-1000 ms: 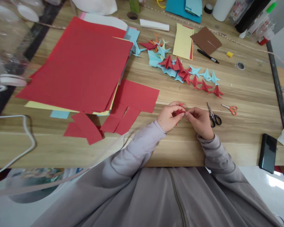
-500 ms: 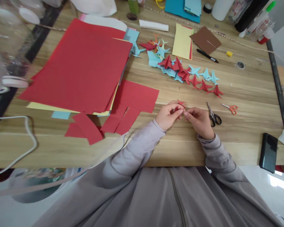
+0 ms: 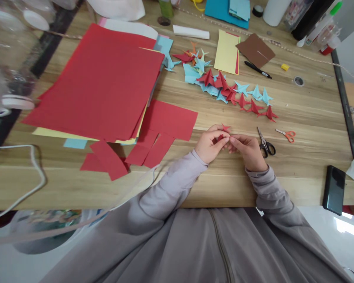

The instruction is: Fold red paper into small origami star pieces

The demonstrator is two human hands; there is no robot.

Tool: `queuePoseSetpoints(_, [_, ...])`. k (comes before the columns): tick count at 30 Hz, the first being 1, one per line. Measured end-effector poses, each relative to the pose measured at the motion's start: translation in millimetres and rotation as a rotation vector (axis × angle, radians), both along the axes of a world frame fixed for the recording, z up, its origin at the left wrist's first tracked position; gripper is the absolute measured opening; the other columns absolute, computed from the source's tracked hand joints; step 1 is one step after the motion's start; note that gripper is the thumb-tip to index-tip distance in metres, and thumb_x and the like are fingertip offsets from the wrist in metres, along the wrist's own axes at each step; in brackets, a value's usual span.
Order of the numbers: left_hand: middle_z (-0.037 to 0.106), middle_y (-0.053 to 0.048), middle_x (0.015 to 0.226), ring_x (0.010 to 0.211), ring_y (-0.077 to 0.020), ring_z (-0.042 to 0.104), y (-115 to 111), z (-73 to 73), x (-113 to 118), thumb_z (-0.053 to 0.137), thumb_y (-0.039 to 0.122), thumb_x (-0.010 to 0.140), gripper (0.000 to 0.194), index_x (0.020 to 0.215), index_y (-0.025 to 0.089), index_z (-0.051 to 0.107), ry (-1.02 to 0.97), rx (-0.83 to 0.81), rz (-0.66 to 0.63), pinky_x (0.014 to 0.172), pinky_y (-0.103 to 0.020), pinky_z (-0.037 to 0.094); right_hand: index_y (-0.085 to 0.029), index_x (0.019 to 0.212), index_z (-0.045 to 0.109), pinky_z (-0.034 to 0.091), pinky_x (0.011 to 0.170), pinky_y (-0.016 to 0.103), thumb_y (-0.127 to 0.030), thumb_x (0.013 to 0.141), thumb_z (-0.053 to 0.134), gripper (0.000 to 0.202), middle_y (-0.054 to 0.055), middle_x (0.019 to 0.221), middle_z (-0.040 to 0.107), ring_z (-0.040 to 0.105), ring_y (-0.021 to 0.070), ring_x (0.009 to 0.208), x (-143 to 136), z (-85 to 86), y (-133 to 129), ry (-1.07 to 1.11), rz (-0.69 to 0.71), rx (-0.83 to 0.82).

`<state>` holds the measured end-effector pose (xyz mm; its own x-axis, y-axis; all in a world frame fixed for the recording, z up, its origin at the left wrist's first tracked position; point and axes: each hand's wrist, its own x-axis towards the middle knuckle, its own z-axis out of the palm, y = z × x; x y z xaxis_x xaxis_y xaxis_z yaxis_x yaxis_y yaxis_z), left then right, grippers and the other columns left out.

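Note:
A small folded red paper crane (image 3: 225, 127) pokes out between the fingers of my left hand (image 3: 210, 144), which is closed on it. My right hand (image 3: 247, 149) pinches at the same paper piece, its thumb and forefinger meeting my left fingertips. Most of the piece is hidden by the fingers. Beyond my hands lie several finished red paper cranes (image 3: 255, 107) and light-blue paper cranes (image 3: 256, 92) in rows. Black-handled scissors (image 3: 264, 143) lie just right of my right hand, with small orange scissors (image 3: 286, 134) farther right.
Large red paper sheets (image 3: 106, 82) are stacked at left, with cut red pieces (image 3: 110, 161) in front. Yellow paper (image 3: 225, 51), a brown paper square (image 3: 256, 50) and a black pen (image 3: 257, 69) lie at the back. A phone (image 3: 334, 190) rests near the right front edge.
My right thumb and fingers have shifted slightly upward and left against the paper, closer to my left fingertips. The rest of the table looks the same.

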<state>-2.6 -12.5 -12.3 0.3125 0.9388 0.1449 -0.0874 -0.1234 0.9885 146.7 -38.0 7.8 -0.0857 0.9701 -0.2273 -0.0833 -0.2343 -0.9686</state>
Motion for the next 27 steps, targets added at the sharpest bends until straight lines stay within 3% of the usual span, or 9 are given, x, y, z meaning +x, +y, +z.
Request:
queuePoseSetpoints(8, [0.058, -0.011, 0.110, 0.056, -0.0038, 0.057, -2.2, -0.2, -1.6, 0.061, 0.026, 0.083, 0.016, 0.087, 0.012, 0.070, 0.005, 0.020, -0.041, 0.058, -0.023, 0.055, -0.016, 0.062, 0.068, 0.039, 0.045, 0.020, -0.042, 0.066, 0.078, 0.028, -0.002, 0.056, 0.064, 0.053, 0.0060, 0.045, 0.7, 0.9, 2.1, 0.101, -0.029, -0.151])
queuePoseSetpoints(15, [0.058, -0.011, 0.108, 0.073, -0.0110, 0.062, -2.8, -4.7, -0.1, 0.060, 0.026, 0.084, 0.017, 0.091, 0.014, 0.070, 0.013, 0.054, -0.040, 0.062, -0.025, 0.056, -0.016, 0.061, 0.068, 0.044, 0.048, 0.021, -0.045, 0.066, 0.077, 0.031, -0.001, 0.056, 0.065, 0.054, 0.0069, 0.047, -1.7, 1.4, 0.9, 0.059, -0.057, -0.109])
queuePoseSetpoints(22, [0.061, -0.010, 0.107, 0.105, -0.0198, 0.059, -1.5, -7.0, -0.4, 0.060, 0.016, 0.081, 0.020, 0.099, 0.018, 0.069, 0.109, 0.138, 0.011, 0.091, -0.036, 0.051, -0.016, 0.066, 0.068, 0.043, 0.049, 0.021, -0.044, 0.071, 0.073, 0.028, 0.001, 0.059, 0.068, 0.057, 0.0081, 0.049, -0.2, -5.0, 0.0, 0.006, -0.058, -0.067])
queuePoseSetpoints(27, [0.062, -0.009, 0.104, 0.107, -0.0200, 0.058, -1.7, -4.0, -0.4, 0.059, 0.012, 0.079, 0.024, 0.099, 0.020, 0.070, 0.142, 0.129, -0.017, 0.098, -0.040, 0.046, -0.017, 0.066, 0.065, 0.047, 0.051, 0.023, -0.048, 0.068, 0.073, 0.032, 0.000, 0.057, 0.067, 0.057, 0.0093, 0.049, -3.9, -3.8, 1.2, -0.034, -0.056, -0.038])
